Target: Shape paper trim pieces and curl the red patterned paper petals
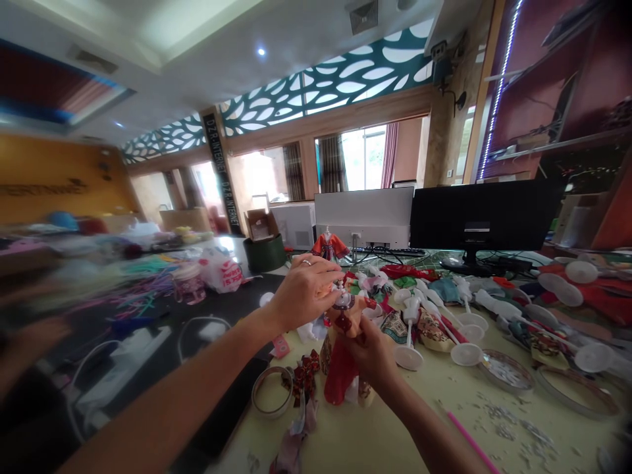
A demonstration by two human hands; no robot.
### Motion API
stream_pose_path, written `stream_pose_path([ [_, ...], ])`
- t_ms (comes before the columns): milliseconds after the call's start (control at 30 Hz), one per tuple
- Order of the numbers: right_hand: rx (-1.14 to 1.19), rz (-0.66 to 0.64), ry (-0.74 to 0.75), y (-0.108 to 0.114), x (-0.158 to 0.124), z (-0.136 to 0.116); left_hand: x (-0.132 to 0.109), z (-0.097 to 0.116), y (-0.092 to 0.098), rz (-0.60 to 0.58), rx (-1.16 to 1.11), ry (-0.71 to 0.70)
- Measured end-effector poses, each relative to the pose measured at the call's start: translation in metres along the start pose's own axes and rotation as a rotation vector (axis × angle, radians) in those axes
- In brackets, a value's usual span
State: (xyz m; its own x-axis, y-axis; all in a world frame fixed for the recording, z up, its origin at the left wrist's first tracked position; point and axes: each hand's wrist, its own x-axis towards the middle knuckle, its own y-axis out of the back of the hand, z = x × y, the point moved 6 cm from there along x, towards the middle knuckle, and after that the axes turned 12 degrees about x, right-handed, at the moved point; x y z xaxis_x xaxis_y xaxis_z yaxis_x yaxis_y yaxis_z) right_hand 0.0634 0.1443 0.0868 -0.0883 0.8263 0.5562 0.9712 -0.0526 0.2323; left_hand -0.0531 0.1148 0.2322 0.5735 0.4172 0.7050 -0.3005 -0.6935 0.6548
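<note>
The right hand [372, 349] grasps the dressed figurine [340, 355] near the table's left edge [247, 431], while the left hand [309, 289] covers its top, grip unclear, so uneven pressure could twist its red skirt [338, 387] askew.

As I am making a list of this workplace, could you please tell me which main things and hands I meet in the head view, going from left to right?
White power strip, plastic bag, left hand, right hand, black monitor.
</note>
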Motion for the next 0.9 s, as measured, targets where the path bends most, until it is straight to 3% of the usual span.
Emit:
stream_pose_path([
  [133,-0.018,0.017,0.003,0.002,0.000,-0.001,-0.002,-0.005,0.005,0.053,-0.033,0.063],
  [300,-0.020,0.023,0.009,0.003,-0.001,-0.001,-0.026,-0.013,0.011,0.156,-0.117,0.300],
  [533,-0.007,0.039,0.011,0.004,-0.002,-0.007,-0.081,-0.013,-0.014,0.152,-0.262,0.602],
  [700,0.036,0.041,-0.006,0.004,-0.003,-0.012,-0.102,-0.010,-0.035,0.109,-0.344,0.679],
  [900,0.089,0.000,-0.030,0.002,-0.005,-0.010,-0.112,0.003,-0.041,0.114,-0.351,0.658],
])
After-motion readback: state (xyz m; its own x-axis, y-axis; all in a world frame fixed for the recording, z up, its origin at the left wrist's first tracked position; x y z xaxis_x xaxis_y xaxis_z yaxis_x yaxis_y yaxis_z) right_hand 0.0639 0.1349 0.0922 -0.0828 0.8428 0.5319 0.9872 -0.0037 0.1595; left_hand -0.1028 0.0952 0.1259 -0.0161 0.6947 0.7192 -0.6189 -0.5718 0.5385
